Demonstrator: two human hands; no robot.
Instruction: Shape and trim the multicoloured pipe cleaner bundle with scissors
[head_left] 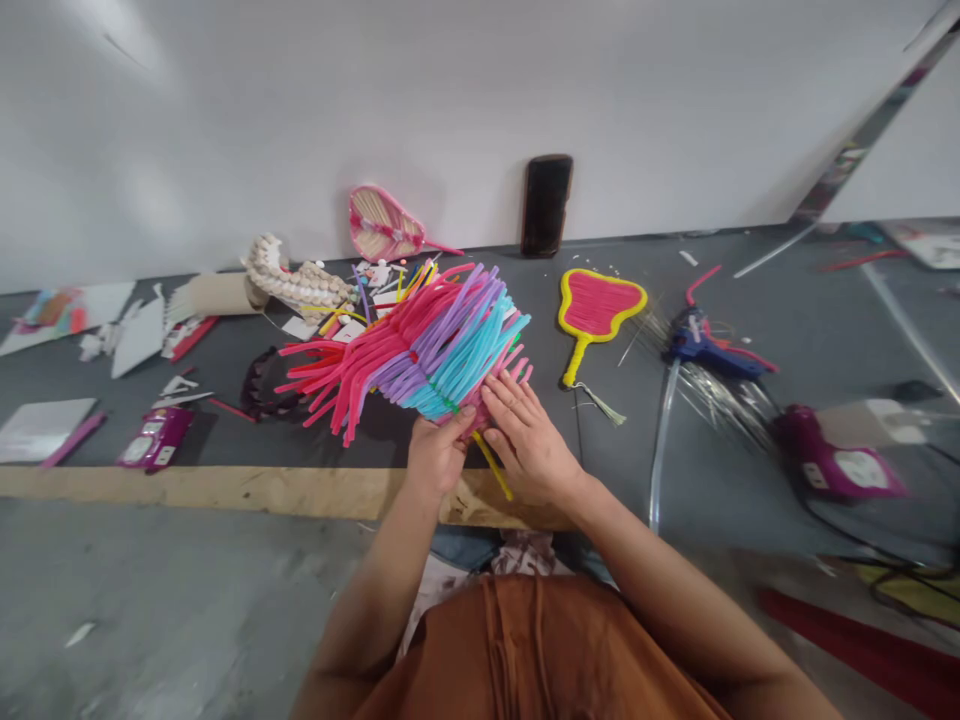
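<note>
Two hands on a pipe-cleaner bundle (442,345), left of the yellow-rimmed fan (602,305).
Head view: the bundle, running from pink through purple to blue, is held over the counter (615,460); the left hand (441,450) has its grip closed on the near edge, thumb on top, while the right hand (529,440), on the side nearer the fan, lays straight fingers over pink stems, and I cannot tell whether its thumb pinches. The loose ends farthest from the fan could snag on the dark toothed clip (262,385) showing past them, or bend if turned sharply. Stems might slip out of line if the left thumb eased, and the yellow stem (493,468), jutting down left of the fan's handle, could catch the counter's front edge.
</note>
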